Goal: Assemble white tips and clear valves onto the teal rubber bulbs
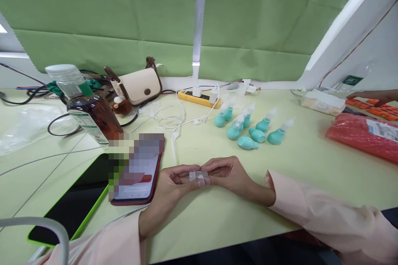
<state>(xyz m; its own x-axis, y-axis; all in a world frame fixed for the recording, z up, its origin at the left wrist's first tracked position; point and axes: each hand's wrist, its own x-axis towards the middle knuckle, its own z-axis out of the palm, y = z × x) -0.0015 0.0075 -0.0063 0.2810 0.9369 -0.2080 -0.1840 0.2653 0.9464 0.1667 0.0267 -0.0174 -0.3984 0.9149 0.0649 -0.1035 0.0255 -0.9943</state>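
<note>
Near the front of the table, my left hand [174, 184] and my right hand [231, 177] meet around a small clear plastic tube piece [197, 175]. Fingers and thumbs of both hands are closed on it, the left at one end and the right at the other. Part of the piece is covered by the fingertips. Beyond the hands stand several teal squeeze bulbs with clear nozzles, one of them a tipped bulb [276, 136] at the right of the group. In front, a bare bulb [248, 143] lies on its side, and another bare bulb [257, 135] lies behind it.
Left of my hands lie a red-cased phone [155, 174] with a lit screen and a green-edged phone [77, 198]. Behind them are a brown-liquid bottle [93, 116], a cream handbag [139, 85] and a yellow power strip [199, 98]. A red package [357, 132] and another person's hand [379, 96] are at right.
</note>
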